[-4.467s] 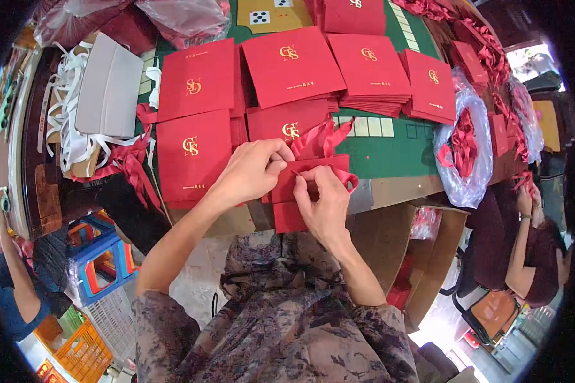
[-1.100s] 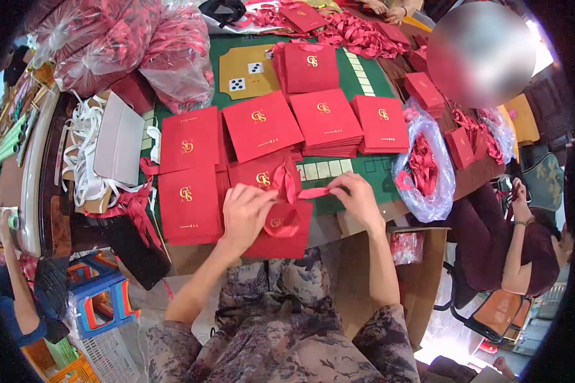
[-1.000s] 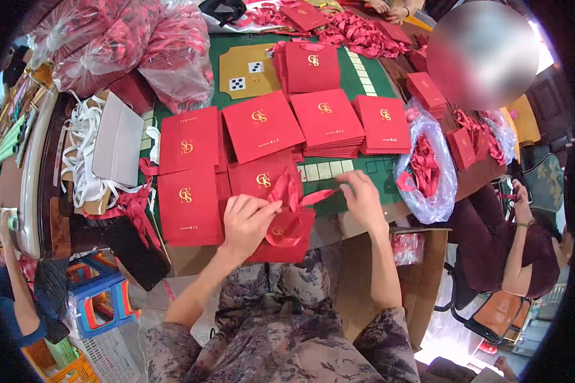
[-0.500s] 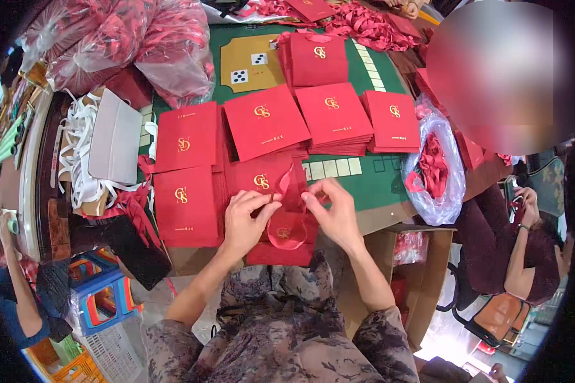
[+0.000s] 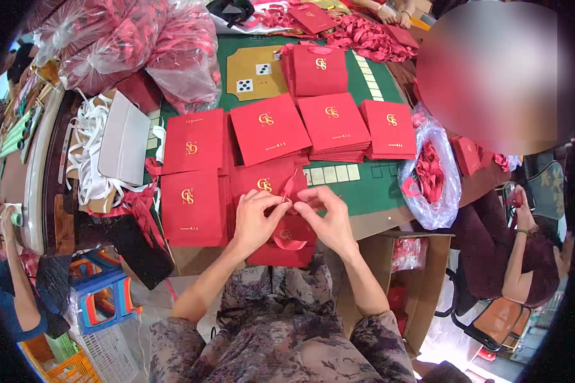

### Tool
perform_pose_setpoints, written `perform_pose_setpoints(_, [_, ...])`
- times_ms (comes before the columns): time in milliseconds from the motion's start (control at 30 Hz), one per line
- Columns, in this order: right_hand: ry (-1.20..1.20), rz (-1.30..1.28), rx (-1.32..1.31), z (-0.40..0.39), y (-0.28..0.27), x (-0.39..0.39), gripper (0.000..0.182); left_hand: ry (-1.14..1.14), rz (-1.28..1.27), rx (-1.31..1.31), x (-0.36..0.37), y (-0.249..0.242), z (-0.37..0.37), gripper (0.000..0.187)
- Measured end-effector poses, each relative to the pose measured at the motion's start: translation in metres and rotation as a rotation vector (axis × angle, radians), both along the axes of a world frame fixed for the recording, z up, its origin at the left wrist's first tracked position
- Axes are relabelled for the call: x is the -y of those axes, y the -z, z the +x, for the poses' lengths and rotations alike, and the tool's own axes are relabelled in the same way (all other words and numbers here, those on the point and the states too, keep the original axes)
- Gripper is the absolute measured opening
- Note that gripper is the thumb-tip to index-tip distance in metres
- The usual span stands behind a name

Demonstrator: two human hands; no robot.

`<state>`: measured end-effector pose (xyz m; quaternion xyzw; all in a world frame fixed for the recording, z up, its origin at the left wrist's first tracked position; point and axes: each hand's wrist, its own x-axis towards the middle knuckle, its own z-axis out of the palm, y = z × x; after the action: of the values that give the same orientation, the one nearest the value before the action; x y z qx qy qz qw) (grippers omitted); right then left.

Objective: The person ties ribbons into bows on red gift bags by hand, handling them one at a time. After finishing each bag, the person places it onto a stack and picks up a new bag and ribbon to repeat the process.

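A green-topped bench (image 5: 390, 182) is covered w/ stacks of red bags (image 5: 333, 121) printed in gold; clear sacks of red ribbon (image 5: 172, 45) are piled at its far left corner, and a smaller plastic bag of ribbons (image 5: 430, 172) is set at its right edge. At the near edge, a red bag (image 5: 281, 252) is overlain by a looped red ribbon (image 5: 286, 237). The ribbon's upper ends are pinched by the left hand (image 5: 257, 220) and right hand (image 5: 329, 217), fingertips closed and nearly touching.
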<state>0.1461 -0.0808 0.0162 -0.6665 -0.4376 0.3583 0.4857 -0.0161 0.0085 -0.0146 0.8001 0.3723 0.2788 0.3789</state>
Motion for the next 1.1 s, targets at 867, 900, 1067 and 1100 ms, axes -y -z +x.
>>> perform_pose_setpoints(867, [0.28,0.164,-0.118,0.068,0.043,-0.041,0.023,0.23,-0.347,0.063,0.039,-0.034,-0.025,0.035])
perform_pose_setpoints(900, [0.278,0.165,-0.123,0.069,0.043,-0.041,0.023,0.228,-0.346,0.059,0.04,-0.036,-0.025,0.035])
perform_pose_setpoints(1067, [0.299,0.199,0.111,0.093,0.036,-0.014,0.023,0.239,-0.641,0.179,0.027,-0.024,-0.024,0.032])
perform_pose_setpoints(1100, [0.371,0.221,0.244,0.101,0.028,-0.003,0.023,0.208,-0.685,0.162,0.015,-0.025,-0.025,0.032])
